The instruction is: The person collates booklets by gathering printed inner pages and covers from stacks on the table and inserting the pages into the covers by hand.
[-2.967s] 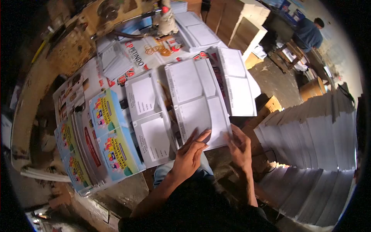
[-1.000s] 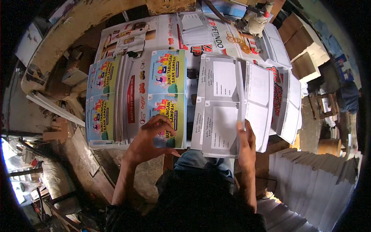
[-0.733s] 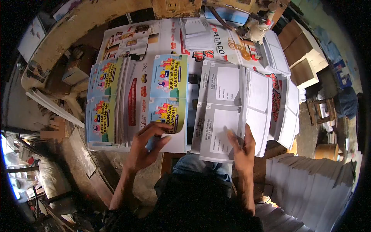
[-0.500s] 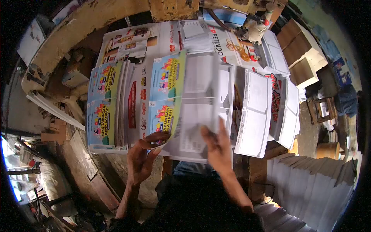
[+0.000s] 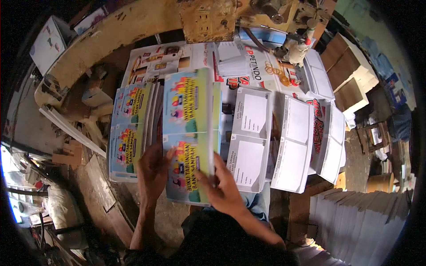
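A blue-and-green printed booklet, its cover doubled with two identical colourful panels, is held upright in front of me. My left hand grips its left edge, thumb toward the cover; its other fingers are partly in shadow. At the lower right edge, my right hand is closed round it, thumb on the front and fingers behind. Left of it lies a stack of matching booklets. To the right stand stacks of grey-and-white printed sheets, the nearest beside my right hand. Another matching cover shows partly behind the held booklet.
More white printed sheets lie in stacks farther right. Rubber bands rest on the poster-covered table. A wrapped machine part stands at the back. Tall paper piles are at lower right, cardboard boxes at upper right.
The white inner sheet that lay open is folded over, so the booklet now shows its cover. My right hand has moved left onto its edge; my left hand has shifted slightly left.
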Available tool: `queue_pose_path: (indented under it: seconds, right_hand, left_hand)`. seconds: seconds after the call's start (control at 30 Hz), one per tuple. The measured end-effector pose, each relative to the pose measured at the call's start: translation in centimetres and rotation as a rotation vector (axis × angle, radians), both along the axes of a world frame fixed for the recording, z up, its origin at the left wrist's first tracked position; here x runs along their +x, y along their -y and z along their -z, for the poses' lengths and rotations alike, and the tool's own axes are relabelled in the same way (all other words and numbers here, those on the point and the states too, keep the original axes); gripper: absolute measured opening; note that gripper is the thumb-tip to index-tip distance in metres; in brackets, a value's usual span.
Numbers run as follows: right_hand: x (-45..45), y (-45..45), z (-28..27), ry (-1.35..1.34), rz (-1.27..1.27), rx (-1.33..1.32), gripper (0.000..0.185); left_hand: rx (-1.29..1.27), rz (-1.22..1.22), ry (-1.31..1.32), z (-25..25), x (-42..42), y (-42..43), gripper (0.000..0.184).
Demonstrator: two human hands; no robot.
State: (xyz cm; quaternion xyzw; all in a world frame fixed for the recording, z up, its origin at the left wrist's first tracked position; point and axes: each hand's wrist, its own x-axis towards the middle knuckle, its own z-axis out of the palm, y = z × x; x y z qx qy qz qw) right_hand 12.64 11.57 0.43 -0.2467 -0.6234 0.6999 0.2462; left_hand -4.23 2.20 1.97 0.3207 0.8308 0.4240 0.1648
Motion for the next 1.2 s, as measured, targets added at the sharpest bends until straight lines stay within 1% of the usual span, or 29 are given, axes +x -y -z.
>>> queue_pose_path:
  seconds: [0.03, 0.07, 0.13, 0.17, 0.2, 0.27, 0.3, 0.33, 0.4, 0.43, 0.47, 0.53, 0.57, 0.6, 0.67, 0.7, 0.73, 0.77, 0.8, 0.87, 0.9, 0.93, 0.97, 1.0, 1.03, 1.07, 1.13, 1.2]
  right_hand:
    - [-0.1, 0.4, 0.7, 0.025, -0.003, 0.146, 0.056]
    - [-0.2, 0.4, 0.5, 0.019, 0.012, 0.145, 0.056]
    - [0.2, 0.5, -0.6, -0.152, -0.091, -0.13, 0.058]
    - [0.8, 0.0, -2.0, -0.081, -0.064, -0.127, 0.052]
    - [1.6, -0.8, -2.0, -0.082, -0.036, -0.125, 0.052]
    - [3.6, -2.5, -1.6, -0.049, -0.021, 0.091, 0.042]
    - [4.7, -3.2, -0.6, -0.041, 0.033, 0.036, 0.035]
    - [6.1, -4.2, -0.8, 0.008, 0.093, 0.093, 0.034]
    - [9.1, -6.2, -0.2, -0.028, 0.249, 0.186, 0.038]
    - [10.8, -7.3, -0.1, 0.021, 0.307, 0.192, 0.037]
    - [12.2, -8.2, -1.2, 0.13, 0.428, 0.275, 0.03]
    - [16.0, -11.3, 0.5, 0.123, 0.655, 0.479, 0.023]
    - [18.0, -12.8, 0.4, 0.204, 0.783, 0.52, 0.024]
    - [20.0, -14.2, 0.2, 0.282, 0.91, 0.554, 0.028]
    - [24.4, -17.3, 0.9, 0.398, 1.103, 0.791, 0.04]
    - [26.0, -18.5, 0.9, 0.44, 1.167, 0.792, 0.044]
    - [27.5, -19.7, 1.1, 0.483, 1.226, 0.795, 0.048]
    - [29.3, -20.9, 2.2, 0.645, 1.248, 0.865, 0.052]
    - [30.9, -21.6, 3.5, 0.705, 1.255, 0.884, 0.057]
    - [33.6, -22.8, 6.6, 0.786, 1.263, 0.819, 0.051]
    - [34.1, -22.6, 6.4, 0.785, 1.271, 0.819, 0.051]
    - [34.5, -21.9, 5.9, 0.774, 1.193, 0.644, 0.046]
    - [34.8, -21.3, 5.5, 0.757, 1.112, 0.474, 0.041]
    - [35.1, -20.7, 5.3, 0.759, 1.115, 0.474, 0.041]
    - [35.3, -19.9, 5.2, 0.742, 1.181, 0.528, 0.036]
    - [35.6, -19.4, 4.8, 0.723, 1.249, 0.585, 0.032]
    - [36.2, -18.1, 3.5, 0.758, 1.263, 0.622, 0.03]
    - [36.5, -16.7, 2.3, 0.754, 1.26, 0.552, 0.031]
  left_hand:
    - [0.003, 0.01, -0.008, 0.5, -1.0, 0.5, 0.025]
    - [0.038, -0.002, -0.174, 2.0, -2.6, 1.5, 0.026]
    - [0.215, -0.153, -0.028, 3.9, -6.8, 3.6, 0.03]
    - [0.314, -0.226, 0.037, 4.9, -8.9, 4.6, 0.033]
    - [0.342, -0.237, -0.053, 5.1, -11.3, 5.6, 0.032]
    - [0.389, -0.268, -0.237, 5.5, -16.0, 7.6, 0.032]
    - [0.342, -0.284, -0.326, 6.2, -18.2, 8.3, 0.034]
    - [0.241, -0.278, -0.422, 7.3, -19.0, 8.9, 0.036]
    - [-0.017, -0.252, -0.659, 10.3, -19.6, 9.5, 0.039]
    - [-0.129, -0.242, -0.803, 11.5, -19.5, 9.7, 0.041]
    - [-0.208, -0.247, -0.963, 12.4, -19.4, 9.8, 0.043]
    - [-0.296, -0.3, -1.314, 12.0, -19.3, 9.0, 0.047]
    - [-0.303, -0.349, -1.424, 10.9, -19.0, 8.2, 0.049]
    - [-0.287, -0.376, -1.461, 9.3, -18.1, 6.9, 0.051]
    - [-0.2, -0.319, -1.287, 5.0, -14.1, 3.2, 0.059]
    - [0.011, -0.103, -1.224, 1.5, -10.7, 0.6, 0.055]
    - [0.016, -0.091, -1.223, -0.2, -7.0, -1.7, 0.055]
    - [0.131, -0.015, -1.023, -1.5, -3.2, -3.8, 0.052]
    - [0.241, 0.059, -0.822, -2.4, 0.3, -5.7, 0.051]
    - [0.271, 0.366, -0.781, -2.3, 6.3, -9.2, 0.049]
    - [0.273, 0.493, -0.488, -1.8, 10.3, -10.8, 0.049]
    - [0.332, 0.696, -0.365, -1.5, 13.6, -12.3, 0.052]
    - [0.407, 0.907, -0.293, -0.2, 16.0, -13.7, 0.051]
    - [0.355, 1.007, -0.283, 0.9, 18.5, -14.6, 0.054]
    - [0.321, 1.1, -0.307, 2.0, 20.3, -15.2, 0.064]
    - [0.302, 1.127, -0.228, 2.8, 21.8, -15.6, 0.074]
    - [0.266, 1.136, -0.176, 4.2, 23.3, -16.0, 0.077]
    - [0.253, 1.134, -0.123, 5.4, 23.3, -16.4, 0.077]
